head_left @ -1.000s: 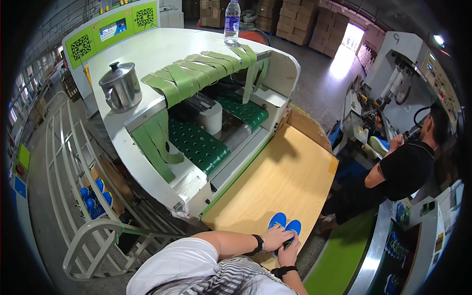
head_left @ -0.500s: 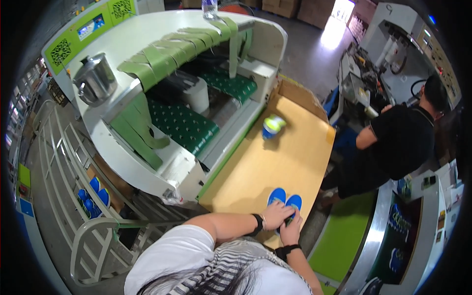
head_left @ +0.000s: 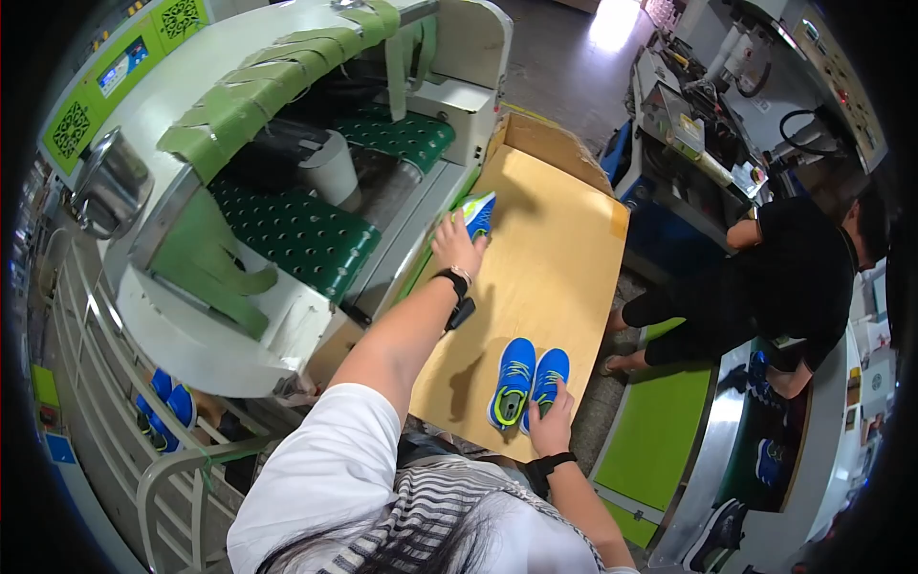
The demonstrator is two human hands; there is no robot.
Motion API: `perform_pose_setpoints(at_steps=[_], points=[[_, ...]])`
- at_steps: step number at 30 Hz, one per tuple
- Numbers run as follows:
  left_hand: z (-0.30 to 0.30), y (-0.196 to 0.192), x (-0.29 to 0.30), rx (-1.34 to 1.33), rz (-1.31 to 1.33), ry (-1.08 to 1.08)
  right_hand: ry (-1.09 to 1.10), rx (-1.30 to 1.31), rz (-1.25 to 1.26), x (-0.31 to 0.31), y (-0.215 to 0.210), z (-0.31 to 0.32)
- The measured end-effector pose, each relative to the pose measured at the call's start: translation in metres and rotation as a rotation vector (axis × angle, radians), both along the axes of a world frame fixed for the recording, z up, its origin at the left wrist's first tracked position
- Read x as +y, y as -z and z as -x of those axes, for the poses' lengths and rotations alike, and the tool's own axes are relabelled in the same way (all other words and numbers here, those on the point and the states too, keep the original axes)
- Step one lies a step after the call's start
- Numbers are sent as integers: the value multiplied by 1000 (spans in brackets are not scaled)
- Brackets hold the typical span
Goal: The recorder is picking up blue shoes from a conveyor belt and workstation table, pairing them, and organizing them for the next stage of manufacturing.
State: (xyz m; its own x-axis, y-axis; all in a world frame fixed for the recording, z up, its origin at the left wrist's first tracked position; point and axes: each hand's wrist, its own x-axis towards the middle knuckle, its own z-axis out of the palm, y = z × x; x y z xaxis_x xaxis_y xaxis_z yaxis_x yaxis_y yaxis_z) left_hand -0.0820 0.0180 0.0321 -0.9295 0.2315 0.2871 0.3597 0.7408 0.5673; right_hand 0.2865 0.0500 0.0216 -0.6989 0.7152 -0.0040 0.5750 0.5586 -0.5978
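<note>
With my left arm stretched forward, my left hand [head_left: 458, 247] has its fingers on a blue sneaker with a yellow-green sole [head_left: 480, 214], at the table's far left edge by the machine. Near me, two blue sneakers with yellow-green trim stand side by side, toes pointing away. The left one [head_left: 513, 378] is untouched, and its insole shows through the opening. My right hand [head_left: 552, 422] grips the heel end of the right one [head_left: 549, 378], covering its opening.
The light wooden table [head_left: 535, 287] adjoins a white machine with a green perforated conveyor belt [head_left: 296, 230]. A metal pot [head_left: 117, 182] stands on that machine. At right, a person in black [head_left: 789, 253] reaches toward a rack holding shoes. More blue shoes [head_left: 170, 407] lie beyond the left railing.
My left hand has left the near pair and reached forward to the far sneaker, which was blurred in motion and now lies farther left. My right hand has stayed at the right shoe.
</note>
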Motion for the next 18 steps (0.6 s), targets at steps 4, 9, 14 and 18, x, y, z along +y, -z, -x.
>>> perform_pose_setpoints(at_steps=[4, 9, 14, 18], points=[[16, -10, 9, -280, 97, 22, 6, -14, 7, -1, 1, 3], [-2, 10, 25, -508, 181, -88, 29, -29, -6, 2, -6, -1], [18, 44, 15, -489, -161, -95, -29, -24, -41, 4, 4, -3], [0, 48, -18, -465, -399, 158, 12, -67, -7, -2, -4, 1]])
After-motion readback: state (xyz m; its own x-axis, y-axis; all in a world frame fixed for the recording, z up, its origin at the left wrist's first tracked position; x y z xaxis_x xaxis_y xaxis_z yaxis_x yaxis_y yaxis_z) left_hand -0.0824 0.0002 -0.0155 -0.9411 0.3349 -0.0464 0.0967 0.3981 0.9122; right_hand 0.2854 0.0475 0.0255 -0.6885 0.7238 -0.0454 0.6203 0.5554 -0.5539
